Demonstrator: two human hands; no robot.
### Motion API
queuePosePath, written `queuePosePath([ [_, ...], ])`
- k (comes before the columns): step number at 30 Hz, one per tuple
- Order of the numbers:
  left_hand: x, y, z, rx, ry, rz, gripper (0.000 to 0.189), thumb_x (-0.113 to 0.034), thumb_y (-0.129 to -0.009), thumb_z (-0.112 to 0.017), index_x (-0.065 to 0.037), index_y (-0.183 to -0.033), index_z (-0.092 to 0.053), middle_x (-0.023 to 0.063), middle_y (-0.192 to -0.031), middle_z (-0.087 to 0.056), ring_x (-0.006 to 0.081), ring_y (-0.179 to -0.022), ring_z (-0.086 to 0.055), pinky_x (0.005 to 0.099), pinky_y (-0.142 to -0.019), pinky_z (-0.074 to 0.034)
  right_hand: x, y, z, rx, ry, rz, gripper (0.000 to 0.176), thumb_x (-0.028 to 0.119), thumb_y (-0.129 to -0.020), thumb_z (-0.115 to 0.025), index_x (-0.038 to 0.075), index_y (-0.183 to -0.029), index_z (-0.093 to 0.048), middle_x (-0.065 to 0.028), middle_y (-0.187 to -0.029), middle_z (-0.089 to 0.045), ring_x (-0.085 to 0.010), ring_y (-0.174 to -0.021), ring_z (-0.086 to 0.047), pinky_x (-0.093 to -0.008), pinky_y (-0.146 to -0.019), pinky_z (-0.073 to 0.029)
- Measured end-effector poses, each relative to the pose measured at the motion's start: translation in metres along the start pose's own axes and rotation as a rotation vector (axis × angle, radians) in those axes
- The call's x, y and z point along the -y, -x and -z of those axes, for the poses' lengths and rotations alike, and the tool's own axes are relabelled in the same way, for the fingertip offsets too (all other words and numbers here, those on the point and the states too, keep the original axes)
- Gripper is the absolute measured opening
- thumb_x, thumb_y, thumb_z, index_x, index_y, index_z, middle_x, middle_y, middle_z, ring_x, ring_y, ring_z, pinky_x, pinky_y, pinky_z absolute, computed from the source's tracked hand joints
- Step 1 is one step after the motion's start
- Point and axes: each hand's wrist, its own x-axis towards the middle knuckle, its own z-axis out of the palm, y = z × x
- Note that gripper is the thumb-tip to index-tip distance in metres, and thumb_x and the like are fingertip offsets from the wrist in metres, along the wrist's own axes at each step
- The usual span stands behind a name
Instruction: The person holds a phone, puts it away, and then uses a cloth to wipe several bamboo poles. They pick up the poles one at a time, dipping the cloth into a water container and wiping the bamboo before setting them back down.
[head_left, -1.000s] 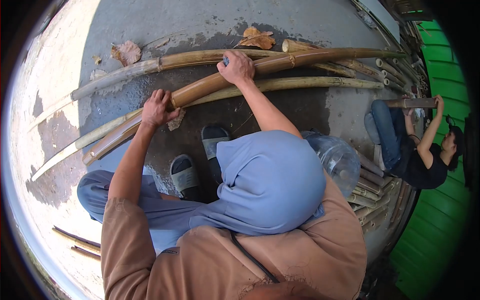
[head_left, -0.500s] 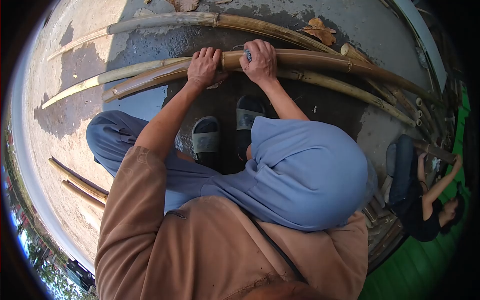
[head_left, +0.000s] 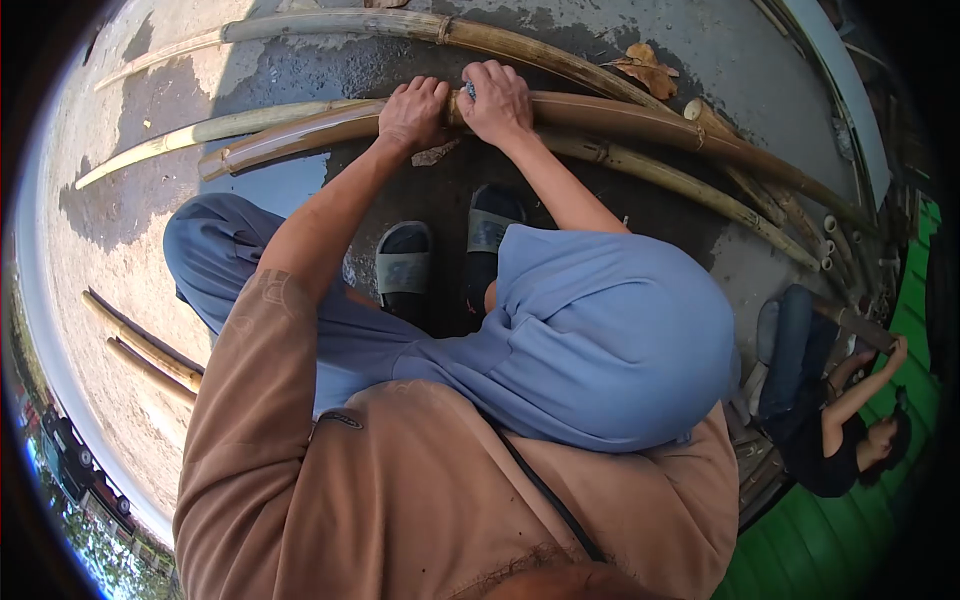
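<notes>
A thick brown, wet-looking bamboo pole (head_left: 620, 117) runs across in front of my knees. My left hand (head_left: 413, 112) is wrapped over it, left of a node. Just to the right, my right hand (head_left: 497, 103) presses a small grey-blue scrubbing pad (head_left: 470, 90) against the same pole; most of the pad is hidden under the fingers. The two hands are close together. Beneath this pole lies a thinner, paler pole (head_left: 680, 182), whose left part shows beyond my left hand.
Another long pole (head_left: 490, 38) curves across the wet ground farther ahead. A dry leaf (head_left: 647, 70) lies beside it. More bamboo ends (head_left: 829, 225) are piled at right, near a seated person (head_left: 850, 430) holding a pole. Two short poles (head_left: 145, 345) lie at left.
My right hand has slid left along the pole with the pad, closer to my left hand. The view has shifted slightly. The other person's arms have moved a little lower.
</notes>
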Motion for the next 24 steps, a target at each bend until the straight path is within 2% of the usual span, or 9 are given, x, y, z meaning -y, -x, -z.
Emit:
queuePosePath([
  [4,0.009,-0.013,0.019,0.089,0.054,-0.005,0.071,-0.05,-0.072,-0.085,-0.01,-0.125,-0.061,0.0131,-0.12,-0.068,0.0322,-0.12,-0.063,0.0443,-0.099,-0.054,0.002,0.01,0.007,-0.044,-0.076,-0.02,0.029,0.027,-0.086,-0.068,0.013,-0.111,-0.064,-0.0107,-0.109,-0.065,-0.0335,-0.108,-0.061,-0.0484,-0.099,-0.047],
  [9,0.018,-0.024,0.028,0.236,0.144,-0.012,0.072,-0.054,-0.072,-0.083,-0.006,-0.122,-0.065,0.0186,-0.123,-0.07,0.0397,-0.114,-0.067,0.0492,-0.097,-0.057,-0.185,0.046,0.106,-0.341,0.422,-0.356,0.025,0.027,-0.086,-0.065,0.013,-0.107,-0.065,-0.0117,-0.106,-0.067,-0.0378,-0.105,-0.062,-0.053,-0.093,-0.049],
  [10,0.018,-0.023,0.026,0.235,0.138,-0.014,0.072,-0.054,-0.072,-0.083,-0.006,-0.122,-0.065,0.0187,-0.123,-0.069,0.0396,-0.115,-0.067,0.0491,-0.097,-0.057,-0.226,0.051,0.13,-0.299,0.456,-0.489,0.027,0.03,-0.087,-0.065,0.013,-0.108,-0.065,-0.0127,-0.109,-0.068,-0.0382,-0.109,-0.062,-0.054,-0.096,-0.048],
  [13,0.018,-0.027,0.026,0.249,0.117,-0.026,0.073,-0.054,-0.071,-0.082,-0.006,-0.123,-0.065,0.0187,-0.123,-0.069,0.0392,-0.115,-0.067,0.0489,-0.097,-0.057,-0.246,0.045,0.144,-0.188,0.584,-0.506,0.028,0.032,-0.09,-0.063,0.013,-0.109,-0.064,-0.0142,-0.112,-0.068,-0.0381,-0.116,-0.06,-0.0548,-0.102,-0.046],
  [15,0.019,-0.03,0.029,0.287,0.117,-0.017,0.073,-0.054,-0.071,-0.082,-0.005,-0.124,-0.065,0.0187,-0.122,-0.069,0.0387,-0.116,-0.066,0.0488,-0.097,-0.057,-0.19,0.026,0.102,-0.115,0.417,-0.444,0.025,0.031,-0.089,-0.064,0.011,-0.105,-0.065,-0.0144,-0.111,-0.069,-0.0378,-0.111,-0.063,-0.0537,-0.097,-0.049],
  [18,0.023,-0.027,0.016,0.16,0.147,-0.036,0.072,-0.053,-0.07,-0.083,-0.005,-0.121,-0.066,0.0184,-0.119,-0.07,0.0379,-0.117,-0.065,0.0492,-0.096,-0.056,-0.053,0.001,0.024,-0.017,0.087,-0.137,0.022,0.026,-0.087,-0.067,0.012,-0.103,-0.065,-0.0117,-0.102,-0.068,-0.0364,-0.101,-0.063,-0.0521,-0.09,-0.051],
  [20,0.026,-0.021,0.011,0.084,0.197,-0.127,0.069,-0.05,-0.07,-0.084,-0.005,-0.119,-0.067,0.0191,-0.121,-0.067,0.0388,-0.118,-0.063,0.0491,-0.097,-0.056,0.01,-0.001,-0.009,0.01,-0.01,0.052,0.025,0.025,-0.085,-0.068,0.012,-0.106,-0.065,-0.0107,-0.105,-0.065,-0.0332,-0.107,-0.061,-0.0489,-0.095,-0.048],
  [22,0.026,-0.027,0.02,0.026,0.21,-0.169,0.069,-0.049,-0.07,-0.086,-0.005,-0.119,-0.067,0.0192,-0.121,-0.065,0.0393,-0.118,-0.063,0.0488,-0.098,-0.055,0.025,-0.003,-0.008,0.027,-0.019,0.063,0.025,0.025,-0.086,-0.067,0.013,-0.107,-0.065,-0.0107,-0.105,-0.066,-0.0321,-0.109,-0.061,-0.0473,-0.1,-0.044],
  [24,0.024,-0.024,0.026,0.098,0.154,-0.126,0.069,-0.05,-0.07,-0.087,-0.005,-0.119,-0.067,0.0182,-0.122,-0.063,0.039,-0.117,-0.063,0.0485,-0.099,-0.054,-0.013,0.001,0.01,-0.021,-0.054,-0.066,0.024,0.026,-0.087,-0.067,0.013,-0.106,-0.065,-0.0101,-0.103,-0.067,-0.0321,-0.107,-0.062,-0.0468,-0.101,-0.044],
])
